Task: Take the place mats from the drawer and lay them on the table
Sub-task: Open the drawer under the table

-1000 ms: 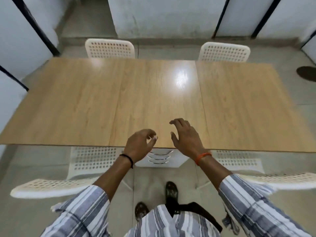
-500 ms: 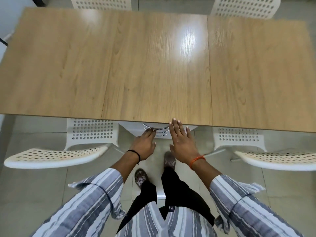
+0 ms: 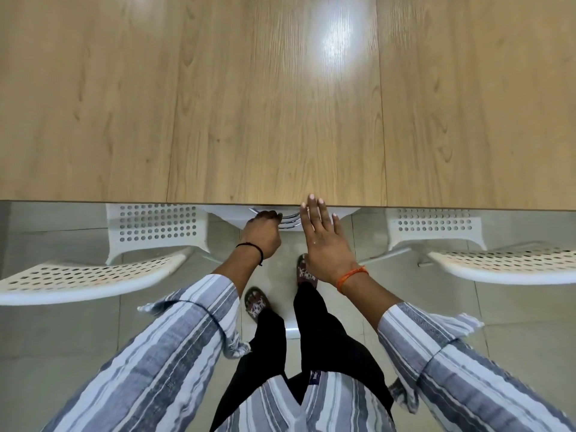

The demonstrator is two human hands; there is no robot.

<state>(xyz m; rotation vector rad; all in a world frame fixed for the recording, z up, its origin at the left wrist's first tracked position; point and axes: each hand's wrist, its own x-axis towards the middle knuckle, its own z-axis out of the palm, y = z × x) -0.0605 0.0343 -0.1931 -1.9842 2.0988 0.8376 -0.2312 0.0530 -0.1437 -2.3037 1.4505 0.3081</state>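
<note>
The place mats are not in view; they are presumably inside the white drawer unit [image 3: 230, 217] tucked under the near edge of the counter [image 3: 280, 104], about midway along it, with only its upper front and chrome handles [image 3: 288, 219] showing below the edge.

A second ago both hands hovered over the wooden top near that edge, fingers loosely bent. Half a second ago they had dropped below the edge toward the handles. Now the left hand [image 3: 263, 234] has its fingers curled over the uppermost chrome handle, gripping it as far as can be seen, though the fingertips are hidden under the counter edge. The right hand [image 3: 322, 241] is flat and relaxed, fingers straight, its tips reaching up to the near edge just beside the handles and holding nothing. The view has also tipped downward, so the far edge and the chairs beyond it are gone.

My reading: the reach is finished and the pull is about to start; the drawer looks closed and no mat is out yet, so the task is at its very beginning.

White perforated chairs [image 3: 93, 275] flank the unit at either side along the near edge.
</note>
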